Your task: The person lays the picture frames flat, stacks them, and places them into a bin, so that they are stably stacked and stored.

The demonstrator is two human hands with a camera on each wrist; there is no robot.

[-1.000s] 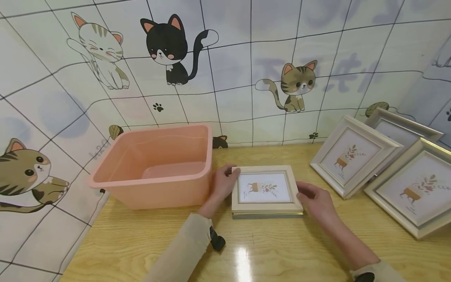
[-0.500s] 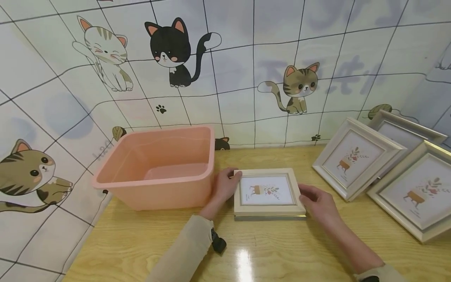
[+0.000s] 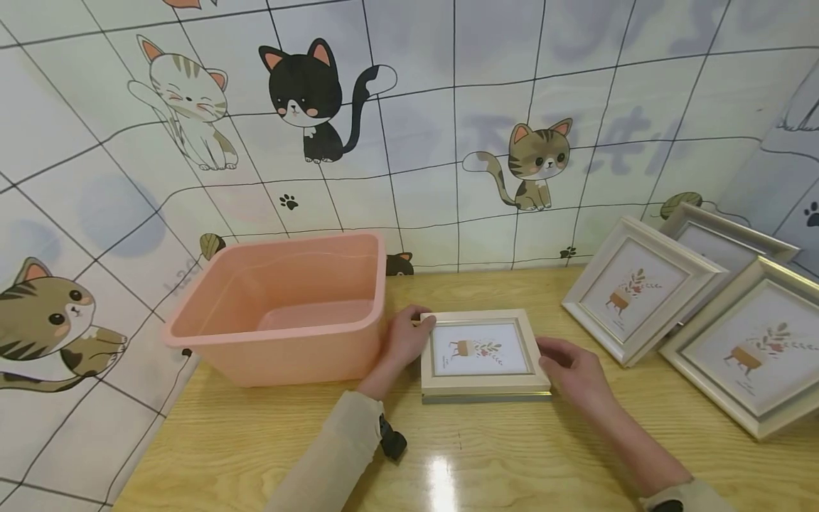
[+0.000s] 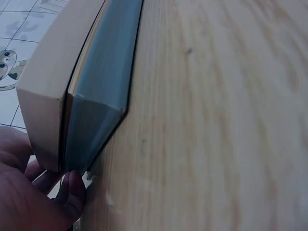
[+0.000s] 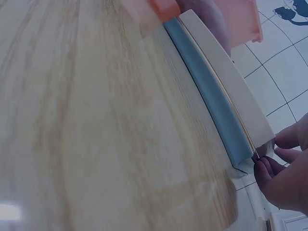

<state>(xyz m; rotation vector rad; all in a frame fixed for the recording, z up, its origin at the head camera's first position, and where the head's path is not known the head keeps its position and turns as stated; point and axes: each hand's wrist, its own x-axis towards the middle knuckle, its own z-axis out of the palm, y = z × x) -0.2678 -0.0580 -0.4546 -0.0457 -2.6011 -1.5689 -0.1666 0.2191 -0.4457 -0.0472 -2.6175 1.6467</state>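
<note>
Two picture frames lie stacked flat on the wooden table, the cream picture frame [image 3: 483, 385] on top and a blue-grey picture frame [image 3: 461, 398] under it. The top one shows a printed plant in an orange pot, turned sideways. My left hand [image 3: 408, 338] grips the stack's left side, thumb at the upper corner of the cream frame. On the opposite side my right hand [image 3: 576, 370] holds the right edge, thumb against it and fingers curled behind. In the right wrist view, the fingertips [image 5: 263, 171] sit at the corner of the blue-grey frame.
A pink plastic tub [image 3: 281, 355] stands just left of my left hand. Toward the right, several framed prints stand leaning, among them a cream frame [image 3: 640, 291] and a larger gold-edged frame [image 3: 758, 348]. A cat-patterned wall [image 3: 422, 199] borders the table [image 3: 486, 462] at the back.
The camera view shifts slightly. Both hands keep their places on the stacked frames, and nothing on the table has visibly moved.
</note>
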